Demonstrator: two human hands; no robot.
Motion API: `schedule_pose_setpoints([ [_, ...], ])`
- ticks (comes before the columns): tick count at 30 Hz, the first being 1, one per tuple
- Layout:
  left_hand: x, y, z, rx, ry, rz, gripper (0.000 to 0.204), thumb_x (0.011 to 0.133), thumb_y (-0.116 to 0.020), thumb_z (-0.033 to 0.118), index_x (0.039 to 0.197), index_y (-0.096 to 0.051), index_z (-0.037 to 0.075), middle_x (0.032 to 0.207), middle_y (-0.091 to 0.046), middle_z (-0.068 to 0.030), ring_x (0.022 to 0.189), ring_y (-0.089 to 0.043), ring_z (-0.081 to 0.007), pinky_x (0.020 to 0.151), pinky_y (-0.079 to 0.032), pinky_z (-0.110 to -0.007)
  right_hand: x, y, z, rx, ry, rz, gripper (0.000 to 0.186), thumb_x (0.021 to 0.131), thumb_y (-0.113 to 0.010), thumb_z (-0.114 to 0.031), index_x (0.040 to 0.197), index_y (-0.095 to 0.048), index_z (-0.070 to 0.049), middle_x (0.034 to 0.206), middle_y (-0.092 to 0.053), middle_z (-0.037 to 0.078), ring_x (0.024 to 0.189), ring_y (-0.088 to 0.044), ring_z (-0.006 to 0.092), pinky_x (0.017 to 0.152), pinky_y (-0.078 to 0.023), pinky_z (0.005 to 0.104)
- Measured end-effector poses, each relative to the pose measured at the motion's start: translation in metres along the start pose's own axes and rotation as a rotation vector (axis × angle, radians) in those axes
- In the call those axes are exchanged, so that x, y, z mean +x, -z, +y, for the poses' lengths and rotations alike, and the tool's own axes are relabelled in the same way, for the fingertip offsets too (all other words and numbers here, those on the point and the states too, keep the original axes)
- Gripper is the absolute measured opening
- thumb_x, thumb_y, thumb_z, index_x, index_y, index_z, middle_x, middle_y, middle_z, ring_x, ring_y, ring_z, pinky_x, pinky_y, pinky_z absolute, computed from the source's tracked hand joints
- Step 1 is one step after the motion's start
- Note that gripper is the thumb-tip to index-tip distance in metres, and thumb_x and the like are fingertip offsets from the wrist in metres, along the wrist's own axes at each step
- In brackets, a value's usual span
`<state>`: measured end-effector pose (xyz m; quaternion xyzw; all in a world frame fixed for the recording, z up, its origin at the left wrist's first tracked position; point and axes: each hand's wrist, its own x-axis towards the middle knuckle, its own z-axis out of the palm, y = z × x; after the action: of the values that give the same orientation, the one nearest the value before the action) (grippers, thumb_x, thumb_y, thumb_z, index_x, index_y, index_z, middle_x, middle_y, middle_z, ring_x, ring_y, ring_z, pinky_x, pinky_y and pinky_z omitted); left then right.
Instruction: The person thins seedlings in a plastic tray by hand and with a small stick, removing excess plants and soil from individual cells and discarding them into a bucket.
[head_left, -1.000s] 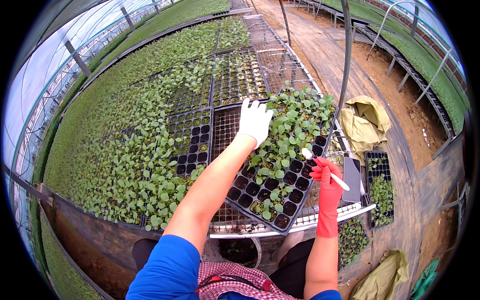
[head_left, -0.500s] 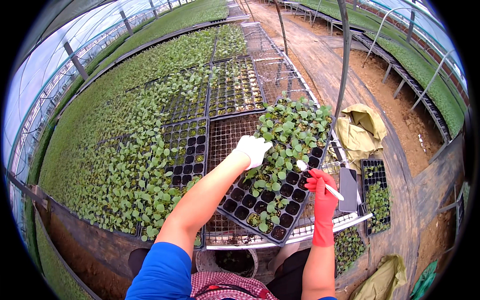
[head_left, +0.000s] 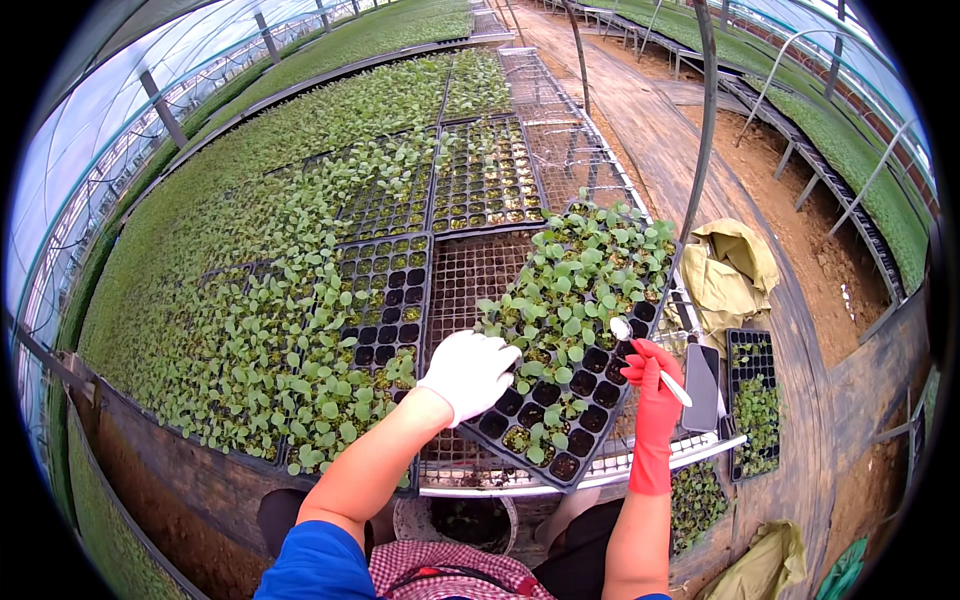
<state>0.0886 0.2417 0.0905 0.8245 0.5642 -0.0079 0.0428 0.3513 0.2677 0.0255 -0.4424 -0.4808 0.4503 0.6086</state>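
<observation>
Tilted black seedling tray (head_left: 560,340), half-filled
</observation>
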Motion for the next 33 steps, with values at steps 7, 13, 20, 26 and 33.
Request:
schedule_pose_setpoints([
  [7, -0.084, -0.029, 0.027, -0.152, -0.063, -0.009, 0.029, 0.082, -0.061, 0.023, 0.106, -0.063, 0.008, 0.104, -0.065, -0.0089, 0.096, -0.062, -0.0265, 0.086, -0.048, -0.037, -0.003, -0.007, -0.001, 0.067, 0.041, -0.008, 0.023, 0.097, -0.056, -0.015, 0.114, -0.063, -0.002, 0.099, -0.065, 0.008, 0.080, -0.062, 0.0117, 0.072, -0.051, 0.0241],
  [13, -0.113, -0.058, 0.051, -0.461, 0.149, -0.221, 0.033, 0.087, -0.055, 0.028, 0.113, -0.063, 0.008, 0.103, -0.066, -0.0135, 0.096, -0.063, -0.0303, 0.084, -0.050, -0.038, 0.001, -0.003, -0.003, 0.089, 0.016, -0.001, 0.022, 0.096, -0.057, -0.015, 0.113, -0.064, -0.003, 0.100, -0.065, 0.006, 0.084, -0.063, 0.0120, 0.073, -0.052, 0.0257],
  [20, -0.109, -0.092, 0.061, -0.726, 0.327, -0.101, 0.037, 0.088, -0.053, 0.025, 0.117, -0.059, 0.003, 0.113, -0.063, -0.0170, 0.106, -0.060, -0.0312, 0.095, -0.046, -0.036, -0.004, 0.002, 0.000, 0.075, 0.013, -0.011, 0.022, 0.096, -0.058, -0.015, 0.112, -0.064, -0.003, 0.096, -0.066, 0.008, 0.079, -0.063, 0.0114, 0.070, -0.051, 0.0238],
  [26, -0.130, -0.082, 0.070, -0.613, 0.205, 0.069, 0.035, 0.088, -0.054, 0.023, 0.116, -0.059, 0.003, 0.106, -0.064, -0.0172, 0.101, -0.061, -0.0337, 0.091, -0.048, -0.040, -0.005, -0.003, -0.004, 0.006, 0.075, -0.061, 0.024, 0.097, -0.055, -0.014, 0.116, -0.061, -0.002, 0.103, -0.065, 0.009, 0.078, -0.062, 0.0113, 0.071, -0.051, 0.0245],
  [33, -0.217, -0.089, 0.069, -1.017, 0.343, 0.015, 0.031, 0.092, -0.054, 0.021, 0.118, -0.061, 0.005, 0.112, -0.066, -0.0103, 0.104, -0.064, -0.0217, 0.094, -0.048, -0.031, -0.065, -0.045, -0.036, -0.233, 0.292, -0.500, 0.020, 0.096, -0.049, -0.004, 0.111, -0.062, 0.000, 0.114, -0.065, 0.012, 0.082, -0.064, 0.0125, 0.074, -0.051, 0.0260],
])
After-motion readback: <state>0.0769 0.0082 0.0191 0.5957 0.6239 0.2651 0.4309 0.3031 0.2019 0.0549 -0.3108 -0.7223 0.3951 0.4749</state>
